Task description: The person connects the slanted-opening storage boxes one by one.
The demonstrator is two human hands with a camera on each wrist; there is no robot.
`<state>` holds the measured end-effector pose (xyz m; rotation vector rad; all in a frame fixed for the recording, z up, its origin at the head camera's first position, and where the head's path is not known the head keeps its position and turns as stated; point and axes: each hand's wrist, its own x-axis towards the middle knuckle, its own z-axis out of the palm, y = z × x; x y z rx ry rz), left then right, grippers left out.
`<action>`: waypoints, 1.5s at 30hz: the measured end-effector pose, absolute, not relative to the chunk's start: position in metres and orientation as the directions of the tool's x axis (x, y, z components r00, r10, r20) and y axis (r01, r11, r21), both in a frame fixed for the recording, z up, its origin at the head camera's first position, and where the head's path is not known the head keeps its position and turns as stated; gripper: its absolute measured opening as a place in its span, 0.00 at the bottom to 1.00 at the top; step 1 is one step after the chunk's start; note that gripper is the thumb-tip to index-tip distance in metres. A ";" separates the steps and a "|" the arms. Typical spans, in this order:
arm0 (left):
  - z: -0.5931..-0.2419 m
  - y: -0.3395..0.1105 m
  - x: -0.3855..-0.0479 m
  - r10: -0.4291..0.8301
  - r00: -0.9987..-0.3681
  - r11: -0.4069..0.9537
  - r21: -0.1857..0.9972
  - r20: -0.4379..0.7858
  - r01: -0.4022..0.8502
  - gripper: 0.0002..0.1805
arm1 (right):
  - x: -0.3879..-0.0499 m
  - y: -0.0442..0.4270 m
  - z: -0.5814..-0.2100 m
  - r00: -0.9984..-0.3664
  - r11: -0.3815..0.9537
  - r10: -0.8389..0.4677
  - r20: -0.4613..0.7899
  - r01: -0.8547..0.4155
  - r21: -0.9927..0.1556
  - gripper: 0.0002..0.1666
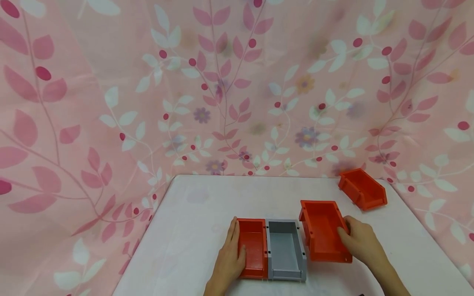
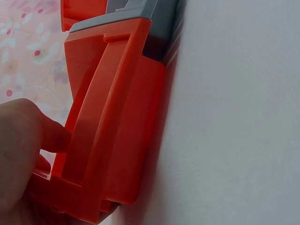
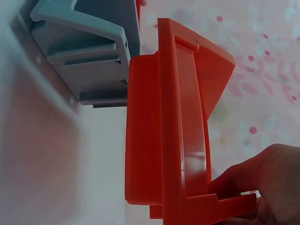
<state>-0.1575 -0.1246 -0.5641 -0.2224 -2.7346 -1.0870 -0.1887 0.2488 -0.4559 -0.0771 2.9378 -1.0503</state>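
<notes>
A red storage bin (image 1: 253,246) stands on the table with its left wall between the thumb and fingers of my left hand (image 1: 228,260); the left wrist view shows the thumb at the inner side of this bin (image 2: 117,131). Against its right side sits a grey storage bin (image 1: 285,248). My right hand (image 1: 361,240) grips a second red storage bin (image 1: 326,230) by its right wall, thumb inside. This bin is tilted and held off the table, just right of the grey bin (image 3: 89,51). The fingers outside the walls are partly hidden.
Another red bin (image 1: 363,189) lies turned at an angle near the table's back right corner. The white-covered table (image 1: 185,230) ends at the back and sides against a pink floral curtain (image 1: 237,102).
</notes>
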 end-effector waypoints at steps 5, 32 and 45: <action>-0.564 -0.125 -0.158 0.070 -0.971 0.717 0.665 0.227 0.208 0.46 | -0.188 0.249 -0.459 -0.999 0.778 -0.045 -0.029 -0.017 -0.628 0.19; -0.567 -0.125 -0.159 0.076 -0.972 0.703 0.679 0.221 0.209 0.49 | -0.181 0.249 -0.478 -0.988 0.774 -0.044 -0.146 0.059 -0.630 0.23; -0.566 -0.125 -0.158 0.076 -0.973 0.695 0.688 0.218 0.208 0.48 | -0.180 0.249 -0.484 -0.987 0.778 -0.056 -0.153 0.053 -0.626 0.22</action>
